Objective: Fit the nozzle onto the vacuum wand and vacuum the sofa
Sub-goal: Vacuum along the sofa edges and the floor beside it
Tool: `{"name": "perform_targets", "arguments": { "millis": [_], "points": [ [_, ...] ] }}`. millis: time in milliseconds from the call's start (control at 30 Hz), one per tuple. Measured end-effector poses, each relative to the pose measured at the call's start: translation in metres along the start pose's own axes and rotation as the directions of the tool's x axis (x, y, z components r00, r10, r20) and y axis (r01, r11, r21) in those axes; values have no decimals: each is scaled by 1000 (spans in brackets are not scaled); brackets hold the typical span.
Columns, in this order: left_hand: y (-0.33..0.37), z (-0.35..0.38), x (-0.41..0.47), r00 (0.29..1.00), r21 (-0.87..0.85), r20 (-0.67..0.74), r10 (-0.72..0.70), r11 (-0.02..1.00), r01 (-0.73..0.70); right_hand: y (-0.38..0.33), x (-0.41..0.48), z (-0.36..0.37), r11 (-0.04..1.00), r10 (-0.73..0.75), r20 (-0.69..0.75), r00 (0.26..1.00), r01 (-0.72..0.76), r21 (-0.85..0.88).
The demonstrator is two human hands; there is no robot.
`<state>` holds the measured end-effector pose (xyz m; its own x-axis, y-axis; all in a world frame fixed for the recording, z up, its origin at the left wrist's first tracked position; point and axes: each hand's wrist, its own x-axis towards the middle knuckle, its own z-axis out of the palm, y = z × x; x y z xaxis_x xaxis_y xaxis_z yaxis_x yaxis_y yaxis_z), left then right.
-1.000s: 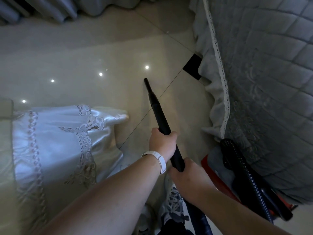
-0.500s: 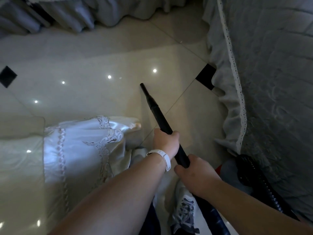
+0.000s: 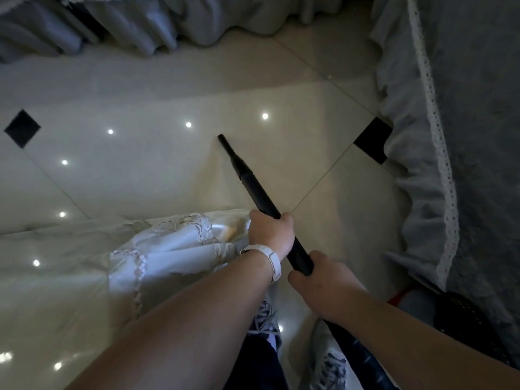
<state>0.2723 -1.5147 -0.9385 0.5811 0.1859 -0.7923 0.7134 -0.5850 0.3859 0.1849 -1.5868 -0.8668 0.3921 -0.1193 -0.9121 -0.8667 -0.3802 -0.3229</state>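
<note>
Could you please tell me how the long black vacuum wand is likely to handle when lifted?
The long black vacuum wand is probably stiff: it runs straight beyond the left hand. Its round shaft might roll if laid on the glossy tiled floor.

The person is wearing a white band (image 3: 271, 258) snug around the left wrist, just behind the left hand (image 3: 271, 235). Both forearms are showing bare, as is the right hand (image 3: 323, 282). Lower down, dark navy trousers (image 3: 259, 361) are covering a leg. A pale sneaker (image 3: 266, 322) with dark patterned panels and laces is showing beneath, and a second sneaker (image 3: 327, 364) is matching it.
</note>
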Motion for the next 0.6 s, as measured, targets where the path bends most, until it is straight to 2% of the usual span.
{"name": "perform_targets", "arguments": {
  "millis": [200, 600],
  "points": [
    [10, -1, 2, 1000, -15, 0, 3, 1000, -3, -6, 4, -7, 1000, -6, -15, 1000, 6, -6],
    [67, 60, 0, 984, 19, 122, 127, 991, -131, 16, 19, -61, 982, 62, -144, 988, -35, 184]
  ]
}}
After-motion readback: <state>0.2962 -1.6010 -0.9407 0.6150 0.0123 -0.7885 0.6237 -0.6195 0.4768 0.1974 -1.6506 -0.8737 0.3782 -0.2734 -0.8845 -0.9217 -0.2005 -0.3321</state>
